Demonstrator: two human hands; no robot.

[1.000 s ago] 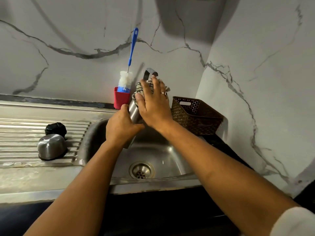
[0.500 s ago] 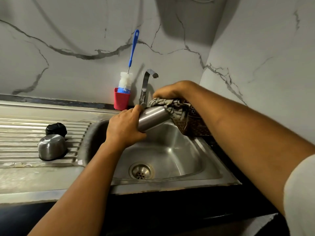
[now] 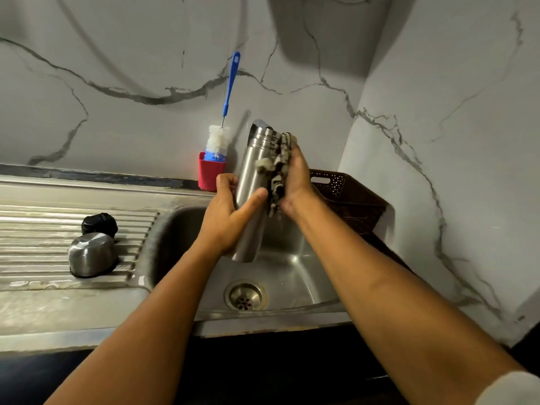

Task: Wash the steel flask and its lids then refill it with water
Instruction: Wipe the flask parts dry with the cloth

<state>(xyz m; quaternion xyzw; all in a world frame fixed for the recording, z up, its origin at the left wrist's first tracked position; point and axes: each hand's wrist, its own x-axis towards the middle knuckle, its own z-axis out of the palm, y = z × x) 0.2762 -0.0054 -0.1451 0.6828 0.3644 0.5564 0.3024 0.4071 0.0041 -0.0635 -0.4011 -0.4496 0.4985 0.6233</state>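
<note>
Your steel draining board (image 3: 43,229) left of the sink (image 3: 292,273) carries a black lid (image 3: 98,224) and steel cap (image 3: 91,254).

brushed steel flask (image 3: 253,182), striped cloth (image 3: 279,168)

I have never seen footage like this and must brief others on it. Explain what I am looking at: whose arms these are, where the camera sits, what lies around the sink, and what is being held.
There is no machine here. A camera worn on a person's head looks down at that person's own two bare arms.

The left hand grips a steel flask, held nearly upright over the sink. The right hand presses a striped cloth against the flask's side.

On the ribbed draining board lie a steel cup lid, mouth down, and a black inner lid behind it.

By the wall, a red cup holds a blue-handled bottle brush. A brown basket sits to the sink's right.
</note>
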